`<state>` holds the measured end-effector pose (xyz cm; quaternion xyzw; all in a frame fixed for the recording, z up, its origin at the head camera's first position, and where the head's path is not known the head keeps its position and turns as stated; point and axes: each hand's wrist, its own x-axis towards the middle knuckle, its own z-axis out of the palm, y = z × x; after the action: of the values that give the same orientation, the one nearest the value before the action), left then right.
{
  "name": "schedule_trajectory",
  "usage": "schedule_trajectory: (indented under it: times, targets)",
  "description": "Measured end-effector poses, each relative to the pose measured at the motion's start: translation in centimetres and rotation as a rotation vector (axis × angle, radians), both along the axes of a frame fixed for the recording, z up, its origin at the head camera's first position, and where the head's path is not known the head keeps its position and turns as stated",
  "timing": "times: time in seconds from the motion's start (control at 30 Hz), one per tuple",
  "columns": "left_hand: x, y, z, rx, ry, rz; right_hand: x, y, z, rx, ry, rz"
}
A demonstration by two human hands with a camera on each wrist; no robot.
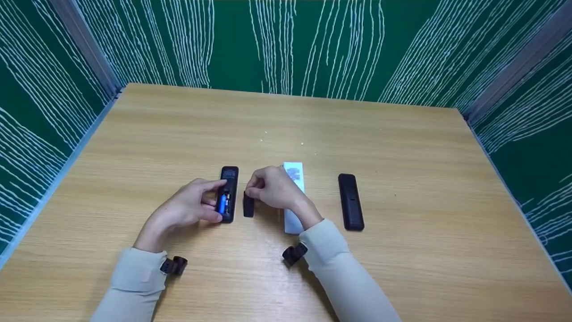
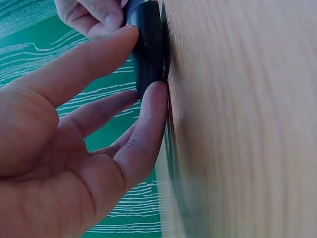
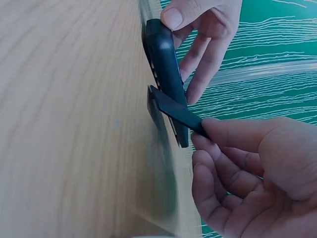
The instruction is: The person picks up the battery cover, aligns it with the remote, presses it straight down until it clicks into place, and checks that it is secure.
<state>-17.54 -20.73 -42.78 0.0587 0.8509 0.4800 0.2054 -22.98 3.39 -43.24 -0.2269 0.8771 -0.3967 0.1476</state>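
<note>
A black remote control (image 1: 229,173) lies back side up on the table, its battery compartment uncovered and a blue battery (image 1: 222,204) showing inside. My left hand (image 1: 182,206) holds this remote by its edges, thumb at the near end and a finger across the upper part. Just to the right, my right hand (image 1: 278,190) pinches the end of a small black battery cover (image 1: 248,208). In the right wrist view the cover (image 3: 176,112) slants with its free end down at the table, overlapping the remote (image 3: 166,57). From the left wrist, the remote's dark end (image 2: 148,44) appears between the fingers.
Partly under my right forearm lies a white box (image 1: 293,222). Farther right is a second black remote (image 1: 351,203). Small white specks dot the wooden table (image 1: 201,120) toward the back. Green walls (image 1: 232,49) with white streaks surround it on three sides.
</note>
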Motion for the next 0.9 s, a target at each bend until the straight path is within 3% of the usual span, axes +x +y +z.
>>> schedule_trajectory:
  times: [0.33,0.9]
  targets:
    - [0.0,-0.3,0.1,0.005,0.004,-0.014,0.1,-0.9,0.3,-0.115,0.069,-0.044]
    - [-0.2,-0.2,0.1,-0.007,-0.003,-0.017,1.0,-2.7,0.2,-0.230,0.032,-0.141]
